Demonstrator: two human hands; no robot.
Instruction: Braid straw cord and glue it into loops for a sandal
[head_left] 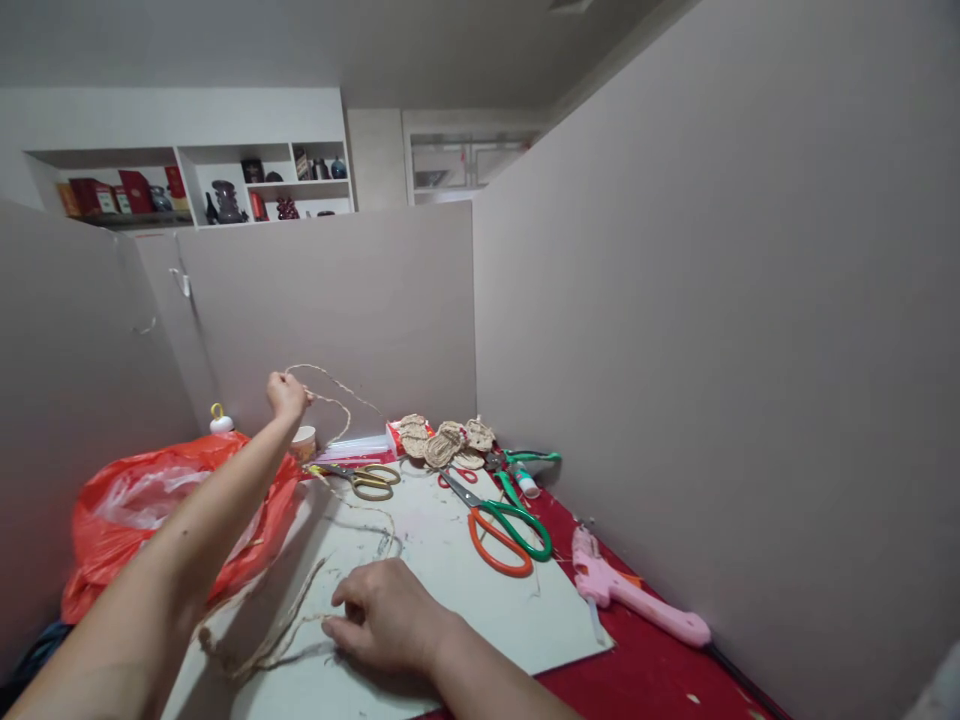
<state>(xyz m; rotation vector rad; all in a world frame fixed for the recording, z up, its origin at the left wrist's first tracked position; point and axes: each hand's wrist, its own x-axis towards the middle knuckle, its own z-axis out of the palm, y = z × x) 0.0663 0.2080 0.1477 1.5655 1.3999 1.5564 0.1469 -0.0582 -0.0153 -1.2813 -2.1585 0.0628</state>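
Nearest, low over the near part of the white board [517, 645] on the red tabletop [637, 670]: right hand [390, 615], with thumb and forefinger at the cord [259, 662], grip hard to read as pinched tight or merely curled around it. Best to guide that strand lightly, feeding slack without a jerk. Left of there, toward the tabletop's left side, loose bends of cord on the board; given the rough twist, probably quick to kink, so smooth out each loop before pulling taut. Along the tabletop's right edge, a pink glue gun [637, 600]; best to leave cord well clear of it. Toward the left edge, a red plastic bag [180, 455], partly hidden behind the left forearm; avoid snagging strands on it. Farther in, orange-and-green scissors [484, 507], then brass-handled scissors [354, 477] with cord close by the tips; lift strands free of blades. Farther still, left hand [289, 393] raised, grip closed on cord, with a loop trailing rightward; draw slowly, at a steady height. Near the far edge, a paper cup [304, 443], easily tipped; by the far right corner, coiled cord pieces [446, 445], best left undisturbed.
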